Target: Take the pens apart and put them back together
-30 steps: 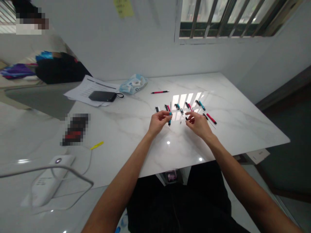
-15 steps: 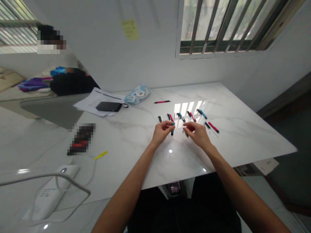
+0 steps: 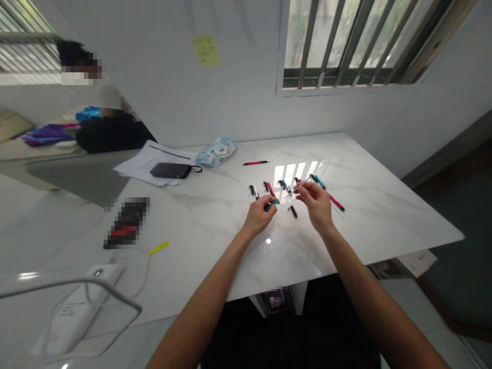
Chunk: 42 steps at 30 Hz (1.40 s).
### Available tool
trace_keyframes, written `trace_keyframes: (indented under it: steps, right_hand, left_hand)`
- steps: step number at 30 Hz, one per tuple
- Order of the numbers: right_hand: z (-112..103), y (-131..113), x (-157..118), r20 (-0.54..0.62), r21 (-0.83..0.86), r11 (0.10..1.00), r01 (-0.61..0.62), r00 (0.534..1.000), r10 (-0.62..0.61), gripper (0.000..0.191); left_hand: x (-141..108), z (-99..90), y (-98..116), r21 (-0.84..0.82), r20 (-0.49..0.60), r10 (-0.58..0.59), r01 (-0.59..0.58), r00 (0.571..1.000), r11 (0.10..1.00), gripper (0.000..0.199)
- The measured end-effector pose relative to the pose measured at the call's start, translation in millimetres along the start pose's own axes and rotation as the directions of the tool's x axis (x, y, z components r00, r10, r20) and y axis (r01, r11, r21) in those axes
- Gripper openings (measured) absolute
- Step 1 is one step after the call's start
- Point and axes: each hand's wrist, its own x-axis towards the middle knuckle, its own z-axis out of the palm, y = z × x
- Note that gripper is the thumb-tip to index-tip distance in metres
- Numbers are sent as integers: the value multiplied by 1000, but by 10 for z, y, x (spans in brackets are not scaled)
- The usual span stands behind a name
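Your left hand [image 3: 258, 215] is pinching the blue barrel [image 3: 273, 203], apparently leaving one end clear. Your right hand [image 3: 315, 203] is pinching a thin rod [image 3: 305, 182], likely for fine control. The black pen piece [image 3: 294, 211] is lying between both grips, slightly nearer you.

Head-worn; looking forward and down from above and behind left hand [image 3: 258, 215] and right hand [image 3: 317, 204], well back from both.
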Motion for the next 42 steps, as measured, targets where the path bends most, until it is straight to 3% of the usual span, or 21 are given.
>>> trace_keyframes:
  steps: [2, 6, 9, 14, 18, 22, 26, 29, 33, 37, 42]
  right_hand:
    - [-43, 2, -1, -8, -35, 999, 14, 1000, -14, 28]
    - [-43, 75, -128, 192, -274, 958, 83, 981, -30, 24]
    - [18, 144, -267, 262, -365, 922, 130, 964, -32, 23]
    - [51, 191, -405, 350, -411, 896, 170, 937, -17, 19]
    - [-111, 164, -460, 360, -504, 846, 175, 933, 21, 17]
    - [-341, 134, -440, 294, -666, 718, 200, 956, 6, 7]
    - [-465, 149, -342, 261, -766, 616, 183, 965, 38, 11]
    - [-485, 174, -321, 275, -795, 581, 173, 957, 91, 14]
    - [-483, 209, -430, 295, -801, 570, 182, 949, 113, 23]
    - [-475, 269, -581, 339, -773, 584, 247, 939, 53, 33]
    - [-473, 367, -695, 333, -724, 626, 289, 942, -49, 33]
  left_hand:
    - [11, -11, 14, 2, -26, -25, 25, 999, 1000, 20]
    - [33, -46, 53, -186, -28, -70, 63, 997, 981, 34]
    - [41, -62, 59, -288, -13, -110, 101, 994, 952, 46]
    - [46, -49, -3, -301, 12, -121, 119, 993, 946, 44]
    - [77, -77, -54, -291, -54, -122, 101, 991, 951, 41]
    - [99, -116, -68, -188, -138, -111, 84, 984, 979, 38]
    - [49, -40, -17, 63, 21, -126, 125, 992, 990, 26]
    - [-10, 73, 57, 302, 152, -170, 118, 974, 946, 14]
    - [-31, 211, 131, 484, 170, -200, 95, 965, 870, 13]
    - [10, 340, 117, 535, 124, -199, 103, 972, 838, 16]
    - [19, 385, 27, 437, 4, -145, 129, 989, 890, 20]
